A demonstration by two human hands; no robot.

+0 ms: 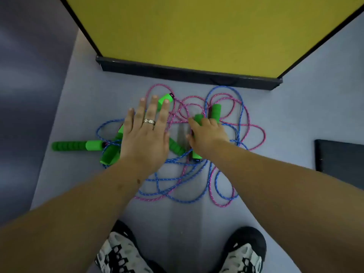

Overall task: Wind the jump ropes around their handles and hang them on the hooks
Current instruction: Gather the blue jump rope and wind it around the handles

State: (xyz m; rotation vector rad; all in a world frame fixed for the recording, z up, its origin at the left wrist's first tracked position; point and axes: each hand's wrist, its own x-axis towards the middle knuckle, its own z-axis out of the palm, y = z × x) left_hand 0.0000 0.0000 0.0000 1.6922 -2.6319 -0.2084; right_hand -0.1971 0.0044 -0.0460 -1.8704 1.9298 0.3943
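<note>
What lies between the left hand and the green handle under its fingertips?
Nothing visible. The left hand, fingers straight, is over the far green handle, which lies exposed on the floor. Pink rope loops around it, tangled with blue rope, so lifting may drag the pile.

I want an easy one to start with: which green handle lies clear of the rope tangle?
The green handle lying flat at the far left, beyond the left hand. The other handles sit within the rope loops or under the hands.
</note>
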